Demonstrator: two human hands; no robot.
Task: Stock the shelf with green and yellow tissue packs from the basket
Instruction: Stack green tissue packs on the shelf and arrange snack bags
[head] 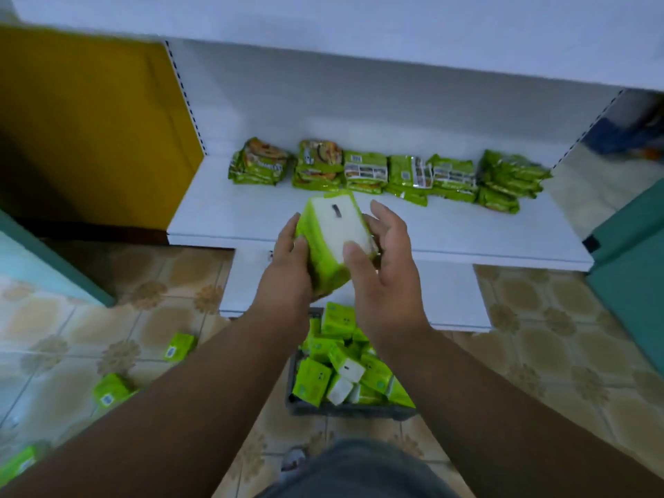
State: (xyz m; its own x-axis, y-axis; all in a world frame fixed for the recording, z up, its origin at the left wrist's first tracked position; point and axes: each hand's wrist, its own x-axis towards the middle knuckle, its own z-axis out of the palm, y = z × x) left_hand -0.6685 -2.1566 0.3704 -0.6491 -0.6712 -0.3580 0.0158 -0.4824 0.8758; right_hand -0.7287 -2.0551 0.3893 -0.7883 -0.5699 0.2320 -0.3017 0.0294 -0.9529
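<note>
A soft green-wrapped tissue pack with a white face (pixel 332 239) is held between both hands above the near edge of the white shelf board (pixel 222 213). The left hand (pixel 287 260) is curled round the pack's left side and underside, while the right hand (pixel 381 257) is pressed against its right side with the thumb laid on the white face and the fingers fairly straight. The pack is tilted, its far end raised toward the shelf. Judged from this, the carrying step is in hand: one pack has been lifted clear of the basket and is not yet set down. The next move would call for the pack to be brought forward and lowered onto the bare near strip of the shelf, just in front of the row of green foil snack packets (pixel 388 174) lined along the far side. Directly below the hands, on the patterned tiled floor (pixel 539 354), the dark grey plastic basket (pixel 352 413) is seen heaped with more green tissue packs (pixel 323 375). A few loose green packs (pixel 179 346) are scattered on the floor to the left.
</note>
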